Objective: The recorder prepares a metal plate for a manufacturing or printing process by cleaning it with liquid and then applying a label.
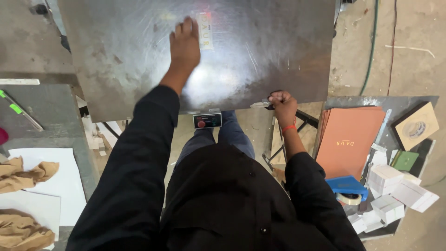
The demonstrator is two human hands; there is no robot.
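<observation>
A person in black sleeves is leaning over a steel plate (260,56). The left hand (184,44) is lying flat on the plate, fingers pressed together, fingertips touching a small pale label (206,31) just to their right, its long axis running away from the person. The right hand (282,103) is curling into a fist around a handle (260,104) at the plate's near edge, farther from the label.
</observation>
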